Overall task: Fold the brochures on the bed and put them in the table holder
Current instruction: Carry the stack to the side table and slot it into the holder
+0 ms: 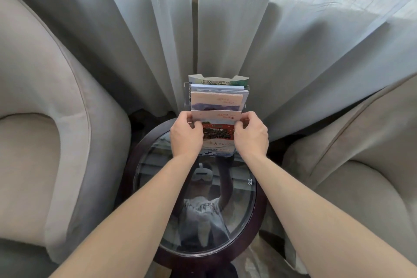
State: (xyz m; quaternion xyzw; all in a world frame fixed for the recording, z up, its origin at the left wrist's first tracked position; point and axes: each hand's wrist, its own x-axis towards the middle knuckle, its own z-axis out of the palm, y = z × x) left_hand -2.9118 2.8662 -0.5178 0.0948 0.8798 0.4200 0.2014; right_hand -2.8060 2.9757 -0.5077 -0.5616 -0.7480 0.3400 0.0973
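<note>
Grey curtain (140,36) fills the back, hanging in folds w/ a bright gap at top centre. Two beige armchairs, one at left (42,119) and one at right (352,164), flank a round table (259,216) w/ dark wood rim & glass top; the glass mirrors a person in a light shirt w/ a headset.

At the table's far edge, up against the curtain, stands a clear tiered holder (186,97). It's stacked front to back w/ folded brochures: green-patterned one at the very back, pale blue ones next, then a pinkish one w/ red lettering. Lowest front tier has a red and white brochure (217,136).

Both bare forearms reach in from the bottom of the view. Left hand (186,135) pinches the left edge of a pink brochure (215,115), thumb on the front, fingers curled round behind. Right hand (250,135) does the same on the right edge. That brochure is upright, top edge level, sitting in the tier just behind the red one & in front of the other pinkish one; can't tell if its bottom is fully seated. Hands are apart, one per side, brochure between them.
</note>
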